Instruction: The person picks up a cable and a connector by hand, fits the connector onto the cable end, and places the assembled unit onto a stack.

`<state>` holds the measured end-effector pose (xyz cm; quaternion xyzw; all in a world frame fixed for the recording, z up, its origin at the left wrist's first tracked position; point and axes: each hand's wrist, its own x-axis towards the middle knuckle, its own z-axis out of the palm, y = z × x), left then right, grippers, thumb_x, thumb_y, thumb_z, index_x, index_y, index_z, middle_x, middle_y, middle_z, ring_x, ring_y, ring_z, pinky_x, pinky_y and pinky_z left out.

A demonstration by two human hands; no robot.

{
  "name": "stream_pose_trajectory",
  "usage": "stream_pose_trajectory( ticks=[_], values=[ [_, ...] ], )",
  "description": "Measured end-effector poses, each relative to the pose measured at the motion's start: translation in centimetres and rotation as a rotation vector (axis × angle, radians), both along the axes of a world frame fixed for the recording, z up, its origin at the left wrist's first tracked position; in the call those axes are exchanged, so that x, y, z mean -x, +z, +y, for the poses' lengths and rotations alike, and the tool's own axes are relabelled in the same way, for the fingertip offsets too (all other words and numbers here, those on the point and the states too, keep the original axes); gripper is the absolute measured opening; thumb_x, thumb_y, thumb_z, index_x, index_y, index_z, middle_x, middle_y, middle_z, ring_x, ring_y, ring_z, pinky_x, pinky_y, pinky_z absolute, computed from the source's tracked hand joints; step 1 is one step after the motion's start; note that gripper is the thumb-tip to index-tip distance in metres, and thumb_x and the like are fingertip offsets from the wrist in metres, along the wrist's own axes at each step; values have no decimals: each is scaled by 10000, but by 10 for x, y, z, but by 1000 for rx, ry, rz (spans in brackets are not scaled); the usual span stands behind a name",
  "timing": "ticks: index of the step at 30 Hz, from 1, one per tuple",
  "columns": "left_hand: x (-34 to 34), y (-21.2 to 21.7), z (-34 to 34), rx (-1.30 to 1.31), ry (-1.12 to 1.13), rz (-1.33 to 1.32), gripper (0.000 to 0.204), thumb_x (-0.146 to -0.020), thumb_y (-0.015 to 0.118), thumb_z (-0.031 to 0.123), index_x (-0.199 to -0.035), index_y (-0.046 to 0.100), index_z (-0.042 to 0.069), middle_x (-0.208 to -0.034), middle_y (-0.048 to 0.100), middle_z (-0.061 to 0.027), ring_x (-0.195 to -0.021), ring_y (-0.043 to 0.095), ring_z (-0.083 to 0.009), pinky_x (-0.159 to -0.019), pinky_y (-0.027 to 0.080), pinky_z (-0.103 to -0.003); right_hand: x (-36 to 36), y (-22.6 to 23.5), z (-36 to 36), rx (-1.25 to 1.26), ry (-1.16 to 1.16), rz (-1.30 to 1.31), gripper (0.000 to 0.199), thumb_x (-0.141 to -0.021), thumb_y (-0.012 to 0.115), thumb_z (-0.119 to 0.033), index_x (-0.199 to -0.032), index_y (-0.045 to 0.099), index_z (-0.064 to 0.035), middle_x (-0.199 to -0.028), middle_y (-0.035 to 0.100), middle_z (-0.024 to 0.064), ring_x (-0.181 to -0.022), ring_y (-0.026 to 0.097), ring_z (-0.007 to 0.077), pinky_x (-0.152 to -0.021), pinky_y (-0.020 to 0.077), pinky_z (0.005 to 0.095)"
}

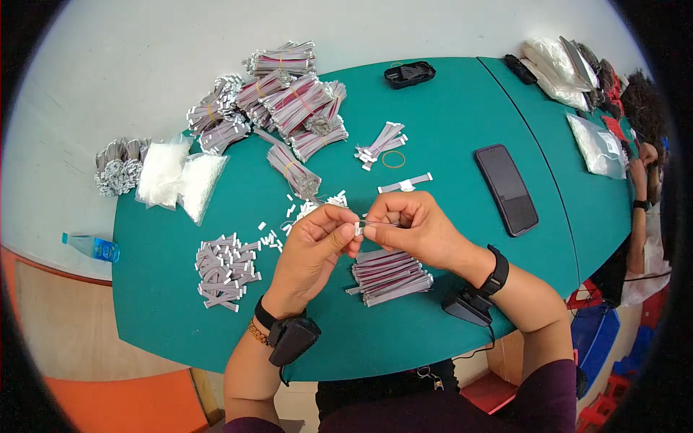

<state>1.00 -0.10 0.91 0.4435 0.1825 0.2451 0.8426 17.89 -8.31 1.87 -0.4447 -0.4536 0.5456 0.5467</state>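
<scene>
Over the middle of the green table (325, 346), my left hand (307, 252) pinches a small white connector (359, 228) between thumb and forefinger. My right hand (426, 234) meets it there, its thumb and forefinger closed on the thin end of a grey ribbon cable at the connector; my fingers cover most of the cable. Just below my hands lies a stack of grey and purple ribbon cables (390, 276). Loose white connectors (271, 240) are scattered beyond my left hand. A heap of short grey cables with white ends (225, 270) lies left of it.
Banded cable bundles (296, 101) pile up at the far left, near bags of white parts (164, 173). A few cables (381, 144), a rubber band (393, 159) and a dark phone (507, 189) lie beyond my right hand. Another person's hands (642, 162) are at the far right.
</scene>
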Motion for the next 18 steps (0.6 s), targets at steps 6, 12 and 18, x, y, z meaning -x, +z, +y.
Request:
stream_pose_trajectory(
  ticks=[6,12,18],
  values=[
    [-1,-1,0,-21,20,16,121,-854,589,92,-950,558,27,-806,594,-35,-715,552,-101,-643,445,-222,1,-2,0,-30,-26,-34,105,-827,612,-64,-744,557,-31,-605,500,-46,-519,422,-4,-450,303,176],
    [-1,-1,-1,-43,33,53,132,-847,604,104,-946,563,26,-806,602,-33,-701,555,-99,-634,443,-218,1,2,-1,-25,-40,-89,122,-820,611,-54,-719,544,-38,-585,478,-62,-510,382,-16,-445,267,181],
    [0,-1,0,-58,31,49,118,-845,594,72,-944,582,8,-818,605,-48,-725,559,-106,-661,454,-233,2,2,-1,-40,-61,-132,136,-811,614,-50,-700,536,-41,-563,462,-74,-502,358,-23,-442,247,182]
  ],
)
